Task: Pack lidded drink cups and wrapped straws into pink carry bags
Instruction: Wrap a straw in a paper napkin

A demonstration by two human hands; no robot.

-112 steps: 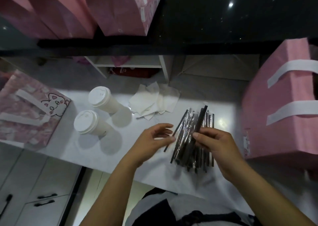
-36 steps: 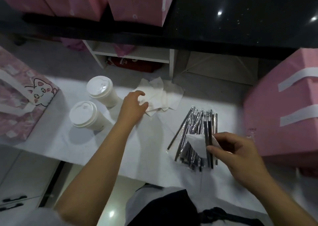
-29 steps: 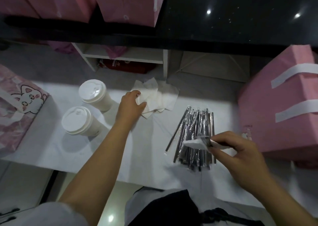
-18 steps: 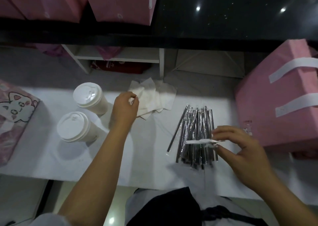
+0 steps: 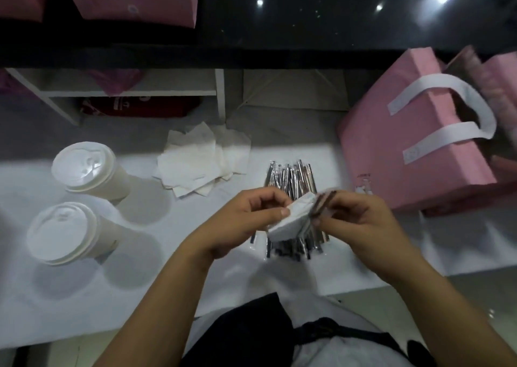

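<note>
Left hand: fingers curled; thumb and forefinger pinched the white napkin at its left edge
Right hand: closed round a few wrapped straws; held them against the napkin's right side
Straw pile: loose on the white table; partly hidden beneath both hands
Far cup: lidded, upright, at the left
Near cup: lidded, upright, just beside it
Napkin stack: fanned flat; between cups and straw pile
Pink bag: at the right, near the pile
</note>
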